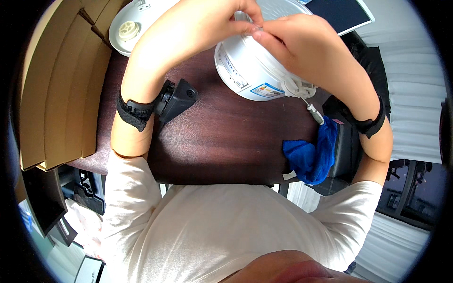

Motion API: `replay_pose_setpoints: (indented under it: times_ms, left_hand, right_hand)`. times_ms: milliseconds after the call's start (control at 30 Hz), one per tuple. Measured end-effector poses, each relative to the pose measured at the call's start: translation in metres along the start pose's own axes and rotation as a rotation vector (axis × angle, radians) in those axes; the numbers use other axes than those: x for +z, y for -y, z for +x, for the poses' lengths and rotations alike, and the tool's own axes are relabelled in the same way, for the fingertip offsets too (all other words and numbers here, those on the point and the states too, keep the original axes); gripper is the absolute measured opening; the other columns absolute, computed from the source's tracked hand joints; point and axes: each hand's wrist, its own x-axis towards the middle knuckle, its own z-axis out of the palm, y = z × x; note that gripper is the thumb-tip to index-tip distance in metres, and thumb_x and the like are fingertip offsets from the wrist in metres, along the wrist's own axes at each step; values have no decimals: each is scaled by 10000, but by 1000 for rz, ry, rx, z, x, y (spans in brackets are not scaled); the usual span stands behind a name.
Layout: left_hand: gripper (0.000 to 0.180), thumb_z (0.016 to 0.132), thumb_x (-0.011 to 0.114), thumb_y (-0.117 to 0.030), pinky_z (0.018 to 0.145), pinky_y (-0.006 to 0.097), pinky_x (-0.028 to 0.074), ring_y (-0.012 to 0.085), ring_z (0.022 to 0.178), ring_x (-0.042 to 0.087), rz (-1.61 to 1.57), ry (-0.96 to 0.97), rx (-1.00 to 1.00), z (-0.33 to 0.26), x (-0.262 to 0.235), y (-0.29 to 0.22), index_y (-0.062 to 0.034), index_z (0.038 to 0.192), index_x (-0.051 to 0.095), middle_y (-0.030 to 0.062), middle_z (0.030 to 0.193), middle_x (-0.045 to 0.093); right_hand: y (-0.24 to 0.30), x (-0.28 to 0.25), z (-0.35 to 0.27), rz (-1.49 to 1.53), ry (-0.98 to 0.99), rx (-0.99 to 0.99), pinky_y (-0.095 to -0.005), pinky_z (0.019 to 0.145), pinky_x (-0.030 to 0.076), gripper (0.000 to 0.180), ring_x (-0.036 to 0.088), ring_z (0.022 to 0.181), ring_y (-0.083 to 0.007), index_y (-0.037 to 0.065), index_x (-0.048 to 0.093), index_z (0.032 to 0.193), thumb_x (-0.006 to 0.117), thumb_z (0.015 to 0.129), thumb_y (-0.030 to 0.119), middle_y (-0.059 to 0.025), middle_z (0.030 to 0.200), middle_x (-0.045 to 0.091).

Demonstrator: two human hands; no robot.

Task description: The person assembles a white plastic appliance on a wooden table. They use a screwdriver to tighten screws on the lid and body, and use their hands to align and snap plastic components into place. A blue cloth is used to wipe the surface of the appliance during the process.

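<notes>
Head view shows a white round appliance (243, 68) near the far side of the table (217, 146), its glossy curved wall bearing a pale label (233, 70) and a blue-edged colour sticker (267, 90); part of a ridged, silvery interior shows beyond the hands. A white cord (298, 87) is bunched against its right side. At the near rim, the left hand (229, 20) and right hand (302, 40) meet, fingers drawn in narrow with tips close together; I cannot tell whether either grips something small there. The tabletop is dark reddish-brown with a soft sheen. A grey-handled screwdriver (315, 114) lies right of the appliance, just beside a crumpled blue cloth (311, 155). At the far left sits a white round part (118, 38) with a cream knob-like piece (128, 30). Tall cardboard (66, 89) lines the left edge, and white curtains (410, 94) hang at the right
</notes>
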Motion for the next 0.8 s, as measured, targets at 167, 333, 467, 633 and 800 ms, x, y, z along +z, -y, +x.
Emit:
replay_pose_setpoints:
  times_ms: [167, 333, 467, 633, 800]
  left_hand:
    - [123, 824, 687, -45, 838, 399, 520, 389, 918, 644, 28, -14, 43, -1, 1, 3, 37, 915, 703, 212, 966, 674]
    - [114, 816, 680, -33, 843, 402, 519, 387, 914, 643, 58, -19, 96, 2, 5, 11, 36, 906, 699, 209, 958, 671]
    - [119, 815, 681, -31, 847, 406, 518, 388, 918, 643, 9, 3, 17, 0, 3, 5, 28, 916, 702, 204, 979, 669]
    - [129, 817, 681, -30, 839, 403, 520, 384, 922, 644, 13, -14, 40, -2, 4, 8, 21, 934, 700, 199, 1009, 667]
    - [107, 816, 681, -25, 829, 402, 521, 386, 921, 642, 15, -14, -2, -2, 2, -4, 19, 913, 698, 197, 1002, 668]
  right_hand:
    - [3, -1, -1, -166, -18, -124, -338, 510, 525, 143, 690, 587, -231, 82, 694, 849, 661, 888, 215, -81, 624, 661]
    - [15, 2, 0, -173, 106, 50, -371, 543, 497, 172, 644, 596, -299, 57, 654, 913, 595, 993, 198, -125, 637, 614]
    - [8, 10, -4, -95, 1, 18, -378, 530, 507, 187, 644, 569, -297, 60, 666, 888, 609, 968, 218, -125, 611, 613]
    - [3, -5, -8, 93, 11, 56, -411, 548, 534, 258, 659, 585, -339, 39, 684, 809, 660, 915, 273, -160, 607, 625]
    - [5, 0, -4, 70, 58, 70, -427, 560, 529, 301, 664, 593, -344, 36, 686, 778, 666, 915, 304, -187, 644, 643]
